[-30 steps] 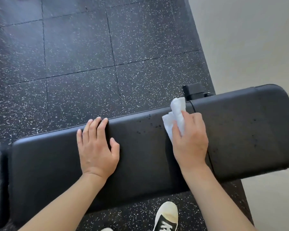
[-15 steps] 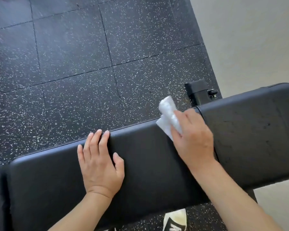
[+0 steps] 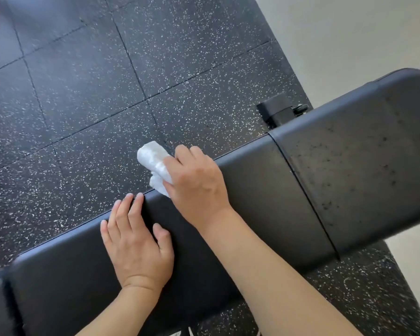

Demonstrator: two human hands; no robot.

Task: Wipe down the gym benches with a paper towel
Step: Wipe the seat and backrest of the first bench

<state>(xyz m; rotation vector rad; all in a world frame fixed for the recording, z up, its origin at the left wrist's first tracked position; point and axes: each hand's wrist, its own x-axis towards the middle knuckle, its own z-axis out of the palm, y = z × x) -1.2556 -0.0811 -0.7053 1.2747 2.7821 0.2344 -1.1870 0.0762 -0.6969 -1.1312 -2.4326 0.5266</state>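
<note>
My right fingers (image 3: 180,154) hold the paper towel (image 3: 154,163) at the far edge of the bench (image 3: 252,180). Its free end points away from me, over the floor (image 3: 107,93). My left hand (image 3: 136,246) lies flat, fingers straight. The bench runs lower left to upper right.

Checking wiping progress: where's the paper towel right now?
Head view, centre: the paper towel is gripped by the right hand at the bench's far edge, just beyond the left hand.
</note>
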